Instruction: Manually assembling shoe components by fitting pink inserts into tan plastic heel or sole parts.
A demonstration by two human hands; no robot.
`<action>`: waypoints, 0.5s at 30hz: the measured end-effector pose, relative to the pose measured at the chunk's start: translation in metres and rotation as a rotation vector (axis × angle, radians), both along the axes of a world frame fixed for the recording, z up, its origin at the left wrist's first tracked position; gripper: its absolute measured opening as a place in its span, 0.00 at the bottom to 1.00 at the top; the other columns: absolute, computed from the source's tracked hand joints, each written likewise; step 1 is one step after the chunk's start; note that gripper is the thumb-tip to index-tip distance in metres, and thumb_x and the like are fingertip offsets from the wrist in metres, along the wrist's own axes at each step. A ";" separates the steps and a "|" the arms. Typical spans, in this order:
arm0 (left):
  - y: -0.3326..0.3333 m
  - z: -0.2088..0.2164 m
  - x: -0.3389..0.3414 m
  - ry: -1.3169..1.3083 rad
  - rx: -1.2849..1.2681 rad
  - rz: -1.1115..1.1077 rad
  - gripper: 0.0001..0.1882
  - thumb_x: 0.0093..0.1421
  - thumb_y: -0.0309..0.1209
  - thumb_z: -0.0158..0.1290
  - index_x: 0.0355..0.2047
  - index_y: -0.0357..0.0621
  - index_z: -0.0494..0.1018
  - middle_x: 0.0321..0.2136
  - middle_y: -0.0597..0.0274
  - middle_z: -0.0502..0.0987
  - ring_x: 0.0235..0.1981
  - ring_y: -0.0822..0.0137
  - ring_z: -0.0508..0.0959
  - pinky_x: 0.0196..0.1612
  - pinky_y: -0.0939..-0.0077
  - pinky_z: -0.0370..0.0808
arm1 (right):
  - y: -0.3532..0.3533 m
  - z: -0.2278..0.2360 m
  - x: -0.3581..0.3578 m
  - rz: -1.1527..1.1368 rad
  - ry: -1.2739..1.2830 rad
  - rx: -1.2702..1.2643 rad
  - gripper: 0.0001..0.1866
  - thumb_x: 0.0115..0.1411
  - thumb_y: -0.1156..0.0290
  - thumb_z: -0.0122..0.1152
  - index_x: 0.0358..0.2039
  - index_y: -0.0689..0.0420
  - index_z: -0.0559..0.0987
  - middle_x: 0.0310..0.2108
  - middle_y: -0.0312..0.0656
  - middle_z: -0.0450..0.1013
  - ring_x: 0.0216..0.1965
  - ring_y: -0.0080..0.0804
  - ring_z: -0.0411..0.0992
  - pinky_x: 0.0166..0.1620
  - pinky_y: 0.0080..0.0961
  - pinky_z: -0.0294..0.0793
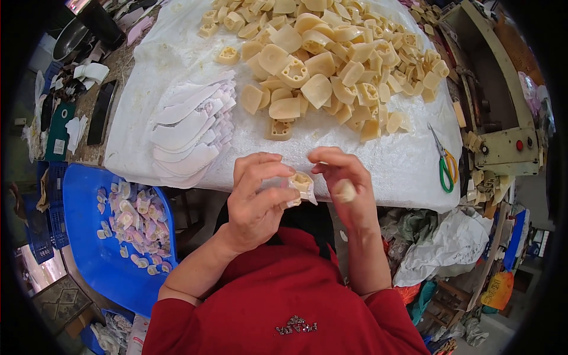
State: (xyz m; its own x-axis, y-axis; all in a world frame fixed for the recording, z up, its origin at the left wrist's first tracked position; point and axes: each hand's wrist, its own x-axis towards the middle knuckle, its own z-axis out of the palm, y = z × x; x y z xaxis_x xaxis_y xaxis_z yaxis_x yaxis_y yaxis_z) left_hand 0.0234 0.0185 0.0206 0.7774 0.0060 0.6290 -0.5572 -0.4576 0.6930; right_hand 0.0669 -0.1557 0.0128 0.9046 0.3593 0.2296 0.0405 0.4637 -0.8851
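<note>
In front of my chest, my left hand (254, 198) pinches a small beige moulded shoe heel (302, 181) between thumb and fingers. White sheet material wraps around part of the heel, and a loose flap sticks out on its right. My right hand (349, 186) is just to the right of it, apart from the heel, with bent fingers spread from the thumb. A pale, blurred shape shows at that thumb; I cannot make out what it is. Ahead lies a big heap of bare beige heels (319, 89). Left of them is an overlapping stack of curved white cut pieces (186, 133).
The table wears a white cover (136, 118). Green-and-orange-handled scissors (445, 165) lie near its right edge. A blue tub (89, 236) with many wrapped heels stands low on the left. Crumpled white plastic (441, 254) is low right, below a metal machine (509, 148).
</note>
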 end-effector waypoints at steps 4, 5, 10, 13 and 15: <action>-0.001 -0.010 -0.009 -0.064 0.029 -0.028 0.11 0.40 0.20 0.61 0.27 0.47 0.78 0.38 0.62 0.74 0.43 0.56 0.71 0.42 0.69 0.69 | -0.002 0.012 0.002 0.274 0.340 -0.213 0.27 0.47 0.67 0.71 0.46 0.64 0.72 0.44 0.48 0.72 0.46 0.36 0.71 0.51 0.33 0.69; 0.001 -0.013 -0.011 -0.055 0.000 -0.062 0.08 0.44 0.24 0.61 0.27 0.49 0.79 0.40 0.60 0.73 0.44 0.56 0.70 0.43 0.68 0.69 | -0.005 0.005 0.002 0.216 0.106 -0.282 0.28 0.46 0.70 0.71 0.47 0.63 0.71 0.43 0.48 0.73 0.46 0.36 0.71 0.51 0.33 0.69; 0.010 -0.008 -0.011 0.271 -0.196 -0.206 0.22 0.59 0.44 0.48 0.49 0.43 0.70 0.49 0.50 0.67 0.49 0.58 0.67 0.47 0.68 0.68 | -0.005 0.008 0.008 0.020 -0.355 -0.387 0.33 0.44 0.76 0.71 0.52 0.59 0.69 0.40 0.48 0.75 0.45 0.38 0.72 0.49 0.34 0.69; 0.001 -0.013 -0.012 0.600 -0.520 -0.440 0.35 0.62 0.50 0.42 0.61 0.38 0.53 0.48 0.51 0.67 0.45 0.64 0.68 0.46 0.72 0.66 | 0.006 0.015 -0.003 0.011 -0.377 -0.421 0.27 0.43 0.75 0.69 0.47 0.57 0.74 0.37 0.40 0.76 0.39 0.35 0.73 0.46 0.28 0.70; -0.002 -0.009 -0.009 0.846 -0.752 -0.613 0.37 0.62 0.45 0.41 0.64 0.39 0.42 0.38 0.56 0.70 0.35 0.70 0.70 0.42 0.75 0.67 | 0.009 0.010 -0.007 0.013 -0.343 -0.402 0.27 0.43 0.75 0.69 0.46 0.57 0.75 0.37 0.39 0.76 0.39 0.34 0.72 0.46 0.28 0.70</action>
